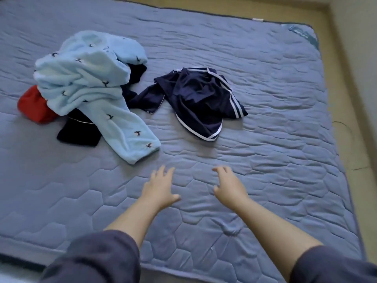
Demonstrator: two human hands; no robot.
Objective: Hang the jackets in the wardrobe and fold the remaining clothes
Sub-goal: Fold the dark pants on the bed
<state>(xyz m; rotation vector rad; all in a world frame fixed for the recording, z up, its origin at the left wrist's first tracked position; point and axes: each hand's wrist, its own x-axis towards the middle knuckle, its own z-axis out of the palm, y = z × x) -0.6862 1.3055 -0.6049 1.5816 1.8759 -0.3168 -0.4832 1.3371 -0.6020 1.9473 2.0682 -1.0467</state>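
A crumpled navy garment with white stripes (201, 99) lies alone in the middle of the blue quilted mattress (275, 123). To its left sits a heap: a pale blue fleece piece with small bird marks (91, 86) over a red garment (33, 105) and a dark one (78, 131). My left hand (158, 187) and my right hand (229, 185) are stretched out side by side over the bare mattress, below the navy garment and apart from it. Both have loose, spread fingers and hold nothing.
The mattress rests in a tan wooden frame (336, 64) that runs along the far and right sides. A thin dark cord (344, 127) lies on the frame at the right. The near mattress edge (40, 250) is at bottom left.
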